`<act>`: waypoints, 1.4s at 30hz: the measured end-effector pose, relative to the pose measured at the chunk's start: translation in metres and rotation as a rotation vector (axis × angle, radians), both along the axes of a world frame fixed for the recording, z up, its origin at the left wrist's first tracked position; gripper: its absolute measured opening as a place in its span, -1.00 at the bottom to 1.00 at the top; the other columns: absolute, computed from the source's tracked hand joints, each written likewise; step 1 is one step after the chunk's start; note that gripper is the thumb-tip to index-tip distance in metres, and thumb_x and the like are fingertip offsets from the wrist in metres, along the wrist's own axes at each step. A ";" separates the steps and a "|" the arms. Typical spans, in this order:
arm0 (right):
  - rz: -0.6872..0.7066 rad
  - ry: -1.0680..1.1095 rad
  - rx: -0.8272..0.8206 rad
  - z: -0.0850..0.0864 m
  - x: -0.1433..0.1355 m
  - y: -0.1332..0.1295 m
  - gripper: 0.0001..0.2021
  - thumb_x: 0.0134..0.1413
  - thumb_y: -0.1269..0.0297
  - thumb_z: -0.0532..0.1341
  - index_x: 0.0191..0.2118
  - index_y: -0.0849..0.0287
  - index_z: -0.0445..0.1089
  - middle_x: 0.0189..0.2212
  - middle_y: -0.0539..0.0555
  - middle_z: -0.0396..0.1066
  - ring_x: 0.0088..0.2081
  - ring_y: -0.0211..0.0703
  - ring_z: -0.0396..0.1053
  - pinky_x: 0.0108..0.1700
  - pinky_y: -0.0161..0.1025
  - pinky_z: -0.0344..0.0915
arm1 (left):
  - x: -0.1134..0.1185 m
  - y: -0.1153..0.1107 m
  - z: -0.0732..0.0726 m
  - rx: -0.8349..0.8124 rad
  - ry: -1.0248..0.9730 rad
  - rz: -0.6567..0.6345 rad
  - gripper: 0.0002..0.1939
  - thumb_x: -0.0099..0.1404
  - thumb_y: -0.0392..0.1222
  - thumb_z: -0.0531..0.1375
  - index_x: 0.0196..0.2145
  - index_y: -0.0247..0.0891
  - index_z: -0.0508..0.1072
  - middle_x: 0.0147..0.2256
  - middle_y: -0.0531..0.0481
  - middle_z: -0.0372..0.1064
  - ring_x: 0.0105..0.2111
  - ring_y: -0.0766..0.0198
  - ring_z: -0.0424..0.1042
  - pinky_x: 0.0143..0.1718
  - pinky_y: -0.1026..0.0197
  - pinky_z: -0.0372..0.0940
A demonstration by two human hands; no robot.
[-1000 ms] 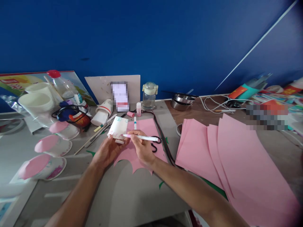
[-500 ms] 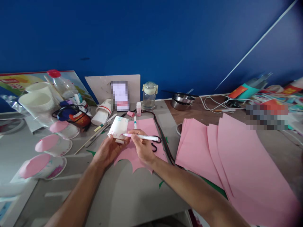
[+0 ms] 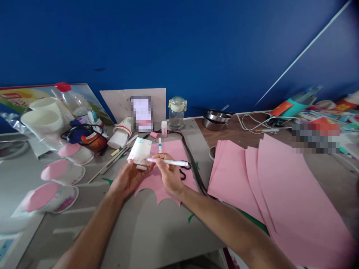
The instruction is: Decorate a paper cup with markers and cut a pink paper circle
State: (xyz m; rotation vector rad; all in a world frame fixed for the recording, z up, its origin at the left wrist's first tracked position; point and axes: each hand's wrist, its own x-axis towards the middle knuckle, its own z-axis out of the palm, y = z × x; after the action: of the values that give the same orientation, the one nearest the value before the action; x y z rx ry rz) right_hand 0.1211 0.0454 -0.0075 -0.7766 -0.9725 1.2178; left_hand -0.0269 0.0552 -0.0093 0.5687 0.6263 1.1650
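My left hand (image 3: 129,180) is closed around the lower end of a white paper cup (image 3: 140,150), which carries small teal window-like drawings and pink strokes near its lower edge. In my right hand (image 3: 169,176) a white marker (image 3: 176,163) with a pink tip is pinched, the tip at the cup's lower right side. A small white piece (image 3: 141,167) shows by the left fingers; what it is I cannot tell. Below both hands lies a pink sheet (image 3: 179,149) with a scalloped edge. Black scissor handles (image 3: 183,174) rest on it, partly behind my right hand.
A teal-ended marker (image 3: 159,145), glue stick (image 3: 164,129) and clear jar (image 3: 176,114) stand or lie beyond the hands. Several paper cups with pink cone tops (image 3: 63,171) line the left. Pink sheets (image 3: 230,168) are stacked at right, past a dark cord (image 3: 193,164). A phone (image 3: 142,114) leans behind.
The cup appears turned very slightly in my left hand, shifting its pink strokes a little. The marker tip stays at the cup's lower right side; both arms hold nearly the same position.
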 end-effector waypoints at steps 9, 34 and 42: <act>0.015 0.013 -0.039 0.001 -0.001 0.000 -0.82 0.11 0.11 0.25 -0.27 0.12 0.42 -0.50 -0.04 0.47 -0.45 -0.23 0.41 -0.34 -0.26 0.36 | 0.000 0.000 -0.002 0.008 0.003 0.002 -0.50 0.14 -0.04 0.37 -0.03 -0.37 0.48 -0.18 -0.21 0.56 -0.21 0.08 0.55 -0.08 0.07 0.45; 0.027 0.026 -0.029 -0.001 0.000 0.001 -0.84 0.13 0.14 0.24 -0.26 0.11 0.42 -0.48 -0.03 0.47 -0.41 -0.22 0.45 -0.28 -0.24 0.38 | 0.002 0.002 0.003 0.000 -0.014 0.017 -0.48 0.15 -0.03 0.35 0.00 -0.36 0.45 -0.17 -0.21 0.56 -0.24 0.08 0.56 -0.09 0.05 0.45; 0.044 -0.011 -0.056 0.000 0.000 0.000 -0.83 0.13 0.13 0.23 -0.25 0.10 0.42 -0.46 -0.02 0.49 -0.40 -0.20 0.45 -0.28 -0.24 0.38 | 0.001 0.002 0.001 -0.007 -0.013 0.017 -0.47 0.14 -0.02 0.36 0.00 -0.36 0.46 -0.16 -0.21 0.55 -0.23 0.07 0.55 -0.10 0.05 0.44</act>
State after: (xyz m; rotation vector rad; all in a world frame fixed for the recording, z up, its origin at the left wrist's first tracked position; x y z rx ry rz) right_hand 0.1215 0.0459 -0.0075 -0.8100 -0.9730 1.2847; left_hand -0.0259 0.0571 -0.0079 0.5508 0.6247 1.1813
